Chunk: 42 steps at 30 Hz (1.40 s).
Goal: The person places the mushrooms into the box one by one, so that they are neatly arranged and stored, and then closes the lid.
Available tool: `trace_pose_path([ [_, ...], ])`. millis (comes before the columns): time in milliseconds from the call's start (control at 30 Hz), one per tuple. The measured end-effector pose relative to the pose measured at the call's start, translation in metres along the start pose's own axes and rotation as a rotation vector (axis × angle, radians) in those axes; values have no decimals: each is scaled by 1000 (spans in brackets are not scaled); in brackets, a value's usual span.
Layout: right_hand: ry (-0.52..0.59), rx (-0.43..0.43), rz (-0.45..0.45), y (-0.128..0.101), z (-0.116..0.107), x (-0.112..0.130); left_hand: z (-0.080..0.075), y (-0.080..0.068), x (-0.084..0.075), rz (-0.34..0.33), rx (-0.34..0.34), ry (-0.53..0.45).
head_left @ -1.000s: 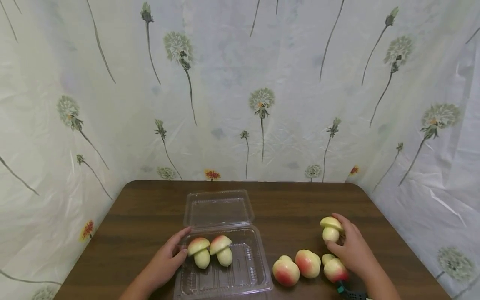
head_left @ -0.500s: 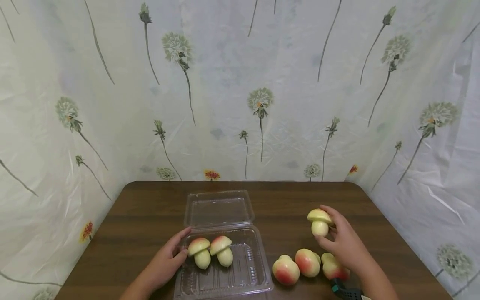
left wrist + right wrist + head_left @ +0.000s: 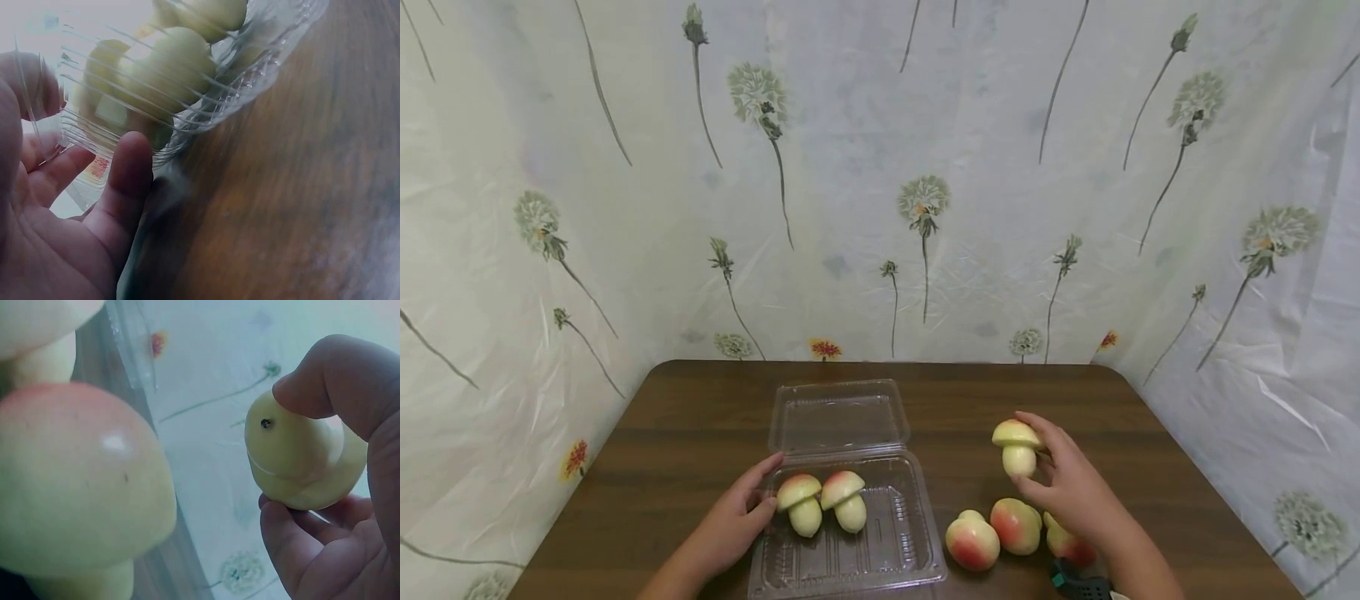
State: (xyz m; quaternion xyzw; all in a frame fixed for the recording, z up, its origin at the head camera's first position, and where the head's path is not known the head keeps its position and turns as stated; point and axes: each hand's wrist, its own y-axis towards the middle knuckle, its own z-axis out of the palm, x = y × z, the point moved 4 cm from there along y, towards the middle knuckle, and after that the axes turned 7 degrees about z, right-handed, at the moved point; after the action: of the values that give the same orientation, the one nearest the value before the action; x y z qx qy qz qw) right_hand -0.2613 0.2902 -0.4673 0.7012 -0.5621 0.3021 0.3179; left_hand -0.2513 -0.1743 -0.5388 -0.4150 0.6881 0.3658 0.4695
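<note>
**Toy mushrooms and clear clamshell box on brown table**

Right hand (image 3: 1071, 487): fingers and thumb curled round one pale toy mushroom (image 3: 1017, 447), held cap up, lifted clear of the table (image 3: 700, 433), right of the box; wrist view shows the thumb tip on the stem end and fingers beneath the cap. Left hand (image 3: 730, 521): fingers relaxed, nearly straight, resting against the left wall of the clear clamshell box (image 3: 880, 558), gripping nothing. Box: lid (image 3: 837, 417) laid open behind; two mushrooms (image 3: 820, 502) standing side by side in its rear left part. Table, right of box: three red-blushed mushrooms (image 3: 996, 537) lying in a row, the rightmost partly hidden under the right hand. Backdrop: dandelion-print sheet (image 3: 880, 183).
</note>
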Motion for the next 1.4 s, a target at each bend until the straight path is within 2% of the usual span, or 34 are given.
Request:
trace_pose_path([
  [333, 7, 47, -33, 7, 25, 7, 0, 0, 5, -7, -27, 11],
  [633, 58, 98, -49, 14, 46, 19, 1, -1, 4, 20, -8, -9],
  [1133, 95, 128, -151, 17, 77, 39, 0, -1, 0, 7, 3, -8],
  [1400, 107, 155, -172, 16, 89, 44, 0, -2, -1, 2, 4, -7],
])
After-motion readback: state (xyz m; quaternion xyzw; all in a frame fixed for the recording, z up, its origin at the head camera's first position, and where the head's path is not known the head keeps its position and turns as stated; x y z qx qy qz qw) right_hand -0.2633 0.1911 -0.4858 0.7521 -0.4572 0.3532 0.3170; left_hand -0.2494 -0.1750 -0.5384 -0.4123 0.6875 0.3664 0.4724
